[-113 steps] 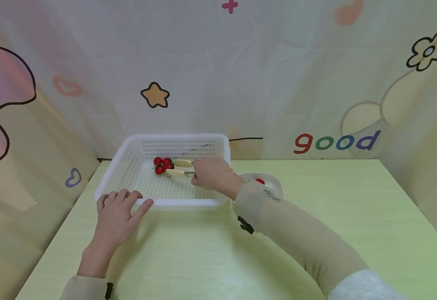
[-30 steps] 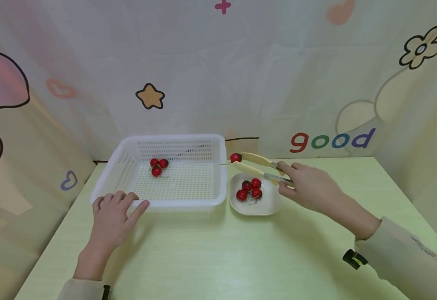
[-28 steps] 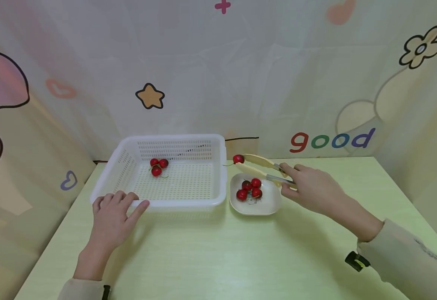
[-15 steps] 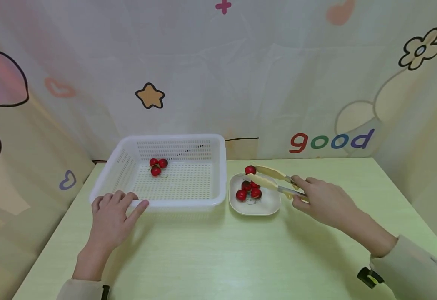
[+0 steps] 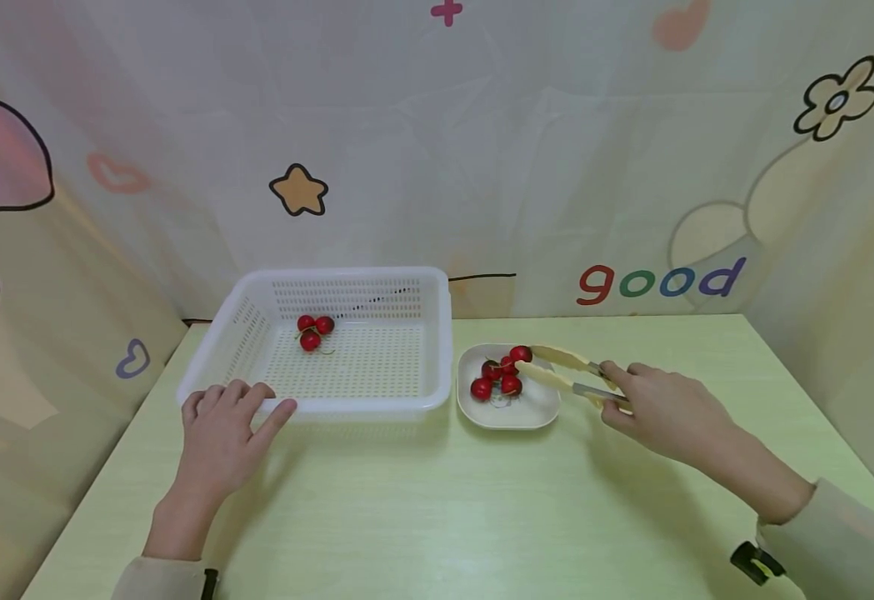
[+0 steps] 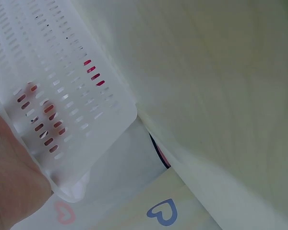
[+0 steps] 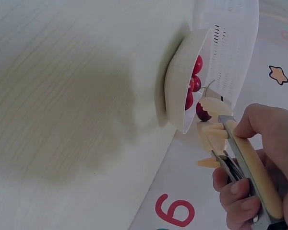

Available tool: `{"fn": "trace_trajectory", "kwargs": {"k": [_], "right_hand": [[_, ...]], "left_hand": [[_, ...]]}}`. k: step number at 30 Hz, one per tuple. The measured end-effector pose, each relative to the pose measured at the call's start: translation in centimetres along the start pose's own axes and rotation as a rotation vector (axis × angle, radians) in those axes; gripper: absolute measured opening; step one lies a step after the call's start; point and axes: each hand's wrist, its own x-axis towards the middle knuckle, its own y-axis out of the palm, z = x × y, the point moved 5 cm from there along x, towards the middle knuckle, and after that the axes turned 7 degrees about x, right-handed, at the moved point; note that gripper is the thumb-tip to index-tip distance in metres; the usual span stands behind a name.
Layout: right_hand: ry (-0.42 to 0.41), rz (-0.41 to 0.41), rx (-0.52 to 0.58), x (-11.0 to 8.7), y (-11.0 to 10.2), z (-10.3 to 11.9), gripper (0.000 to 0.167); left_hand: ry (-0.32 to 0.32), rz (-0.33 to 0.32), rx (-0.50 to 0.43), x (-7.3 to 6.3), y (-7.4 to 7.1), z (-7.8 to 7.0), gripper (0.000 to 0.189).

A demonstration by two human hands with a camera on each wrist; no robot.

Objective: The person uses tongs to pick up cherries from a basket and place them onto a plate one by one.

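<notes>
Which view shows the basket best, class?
The head view: the basket shows nearly whole, inside included. The left wrist shows a cropped section; the right wrist, part beyond the dish.

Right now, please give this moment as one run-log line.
left hand: holds basket by rim | right hand: grips tongs | tongs: cherry at tips, over dish | basket: three cherries

Lit softly from above, with diffuse shadows across the pale-green counter [image 5: 422,517] in the head view, but dimmer, greyer and softer in both wrist views.
</notes>
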Motion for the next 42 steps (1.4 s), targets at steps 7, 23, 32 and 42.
{"fn": "trace_trajectory", "kwargs": {"k": [7, 23, 32, 42], "right_hand": [[0.001, 0.008, -0.014, -0.2, 0.1, 0.0, 0.031], [0.001, 0.034, -0.027, 0.1, -0.1, 0.1, 0.027], [0.013, 0.049, -0.014, 0.9, -0.2, 0.5, 0.033], [-0.006, 0.042, 0.068, 2.0, 0.1, 0.8, 0.04]], "left_hand": [[0.002, 0.001, 0.002, 0.0, -0.1, -0.1, 0.048], [0.0, 0.006, -0.003, -0.1, 0.1, 0.0, 0.048], [-0.001, 0.005, -0.001, 0.0, -0.1, -0.1, 0.048], [-0.002, 0.008, 0.0, 0.0, -0.1, -0.2, 0.047]]}}
